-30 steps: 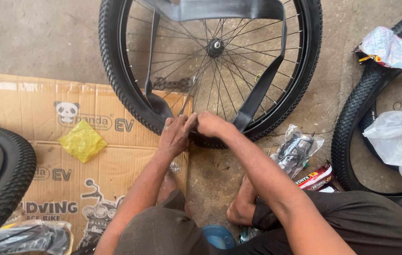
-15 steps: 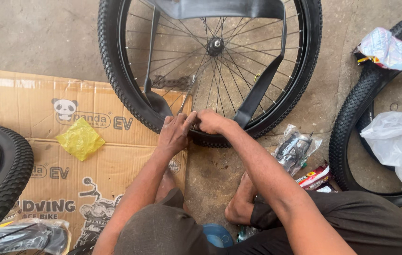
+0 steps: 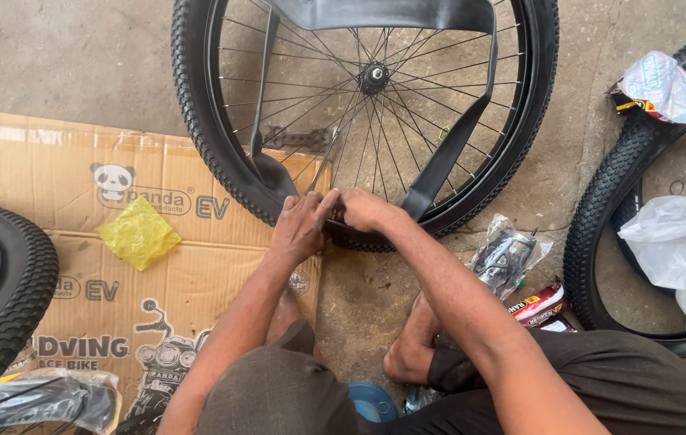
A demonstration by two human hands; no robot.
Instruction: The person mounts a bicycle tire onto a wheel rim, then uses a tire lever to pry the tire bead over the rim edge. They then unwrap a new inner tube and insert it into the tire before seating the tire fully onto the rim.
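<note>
Tyre (image 3: pixel 222 173) on the spoked wheel lies flat on the floor (image 3: pixel 53 56), and both hands meet at its near edge, where the bead sits against the rim (image 3: pixel 512 161). The left hand (image 3: pixel 298 229) has its fingers (image 3: pixel 323 208) curled and pressing down on the rubber; the right hand (image 3: pixel 363 211) is clenched around the same stretch of tyre, thumb side touching the left. A slack black tube (image 3: pixel 439 161) loops out of the wheel just beyond the fingers and crosses the spokes (image 3: pixel 343 121) up toward the hub (image 3: pixel 373 76). To do this well, I judge the fingers should work the bead in short bites, both hands close together, keeping the tube clear of the pinch between bead and rim. Left of the fingers lies a cardboard sheet (image 3: pixel 53 169) with a yellow scrap (image 3: pixel 140 234) on it, and farther left a second tyre (image 3: pixel 12 282). Right of the fingers sit a clear packet (image 3: pixel 508 258), a small red box (image 3: pixel 538 302), and another tyre (image 3: pixel 601 217) holding crumpled plastic bags (image 3: pixel 681 250).
</note>
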